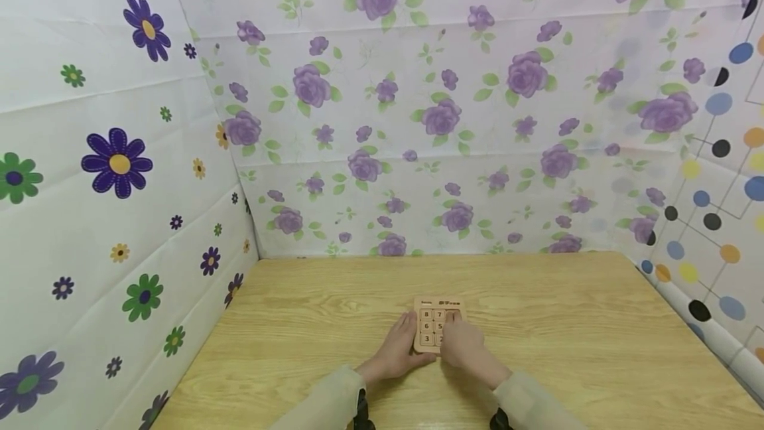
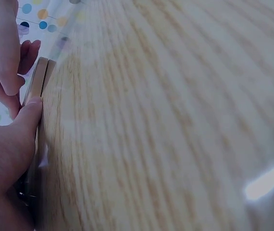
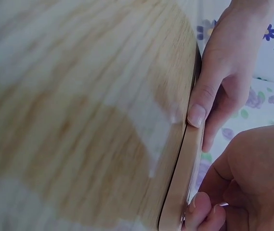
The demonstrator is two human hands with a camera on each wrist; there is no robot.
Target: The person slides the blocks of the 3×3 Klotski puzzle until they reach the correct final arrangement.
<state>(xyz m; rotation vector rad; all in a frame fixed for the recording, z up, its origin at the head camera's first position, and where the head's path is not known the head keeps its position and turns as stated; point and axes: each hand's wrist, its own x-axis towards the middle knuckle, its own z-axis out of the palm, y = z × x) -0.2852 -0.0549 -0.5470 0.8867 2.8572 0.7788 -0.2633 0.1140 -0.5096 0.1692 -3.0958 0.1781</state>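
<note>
We see both hands together at the lower middle of the head view, working at a wooden number puzzle (image 1: 434, 324). The left hand (image 1: 394, 350) grasps the puzzle by its lower left corner, with the fingers lying along the left side and the thumb along the bottom edge; in the right wrist view we see that thumb pressed to the puzzle's side. The right hand (image 1: 468, 347) covers the lower right part, its fingers bent and its fingertips at the upper right tile. We cannot tell whether they pinch that tile or only press on it.

The puzzle lies flat, just right of the frame's middle line. Of its square tiles (image 1: 426, 326), we can read 8 and 7 in the top row, 6 and 5 in the middle, and 3 in the bottom row, with a 2 partly hidden by the right hand. Small dark print runs along its top border.

Pale sleeves (image 1: 325, 400) reach in from the bottom of the frame, with black straps (image 1: 361, 410) at the wrists. Beneath everything we have a light wood-grain counter (image 1: 298, 324). Beyond it hang a purple rose cloth (image 1: 418, 184) at the back, a daisy-print cloth (image 1: 48, 118) at left and a dotted cloth (image 1: 728, 217) at right.
</note>
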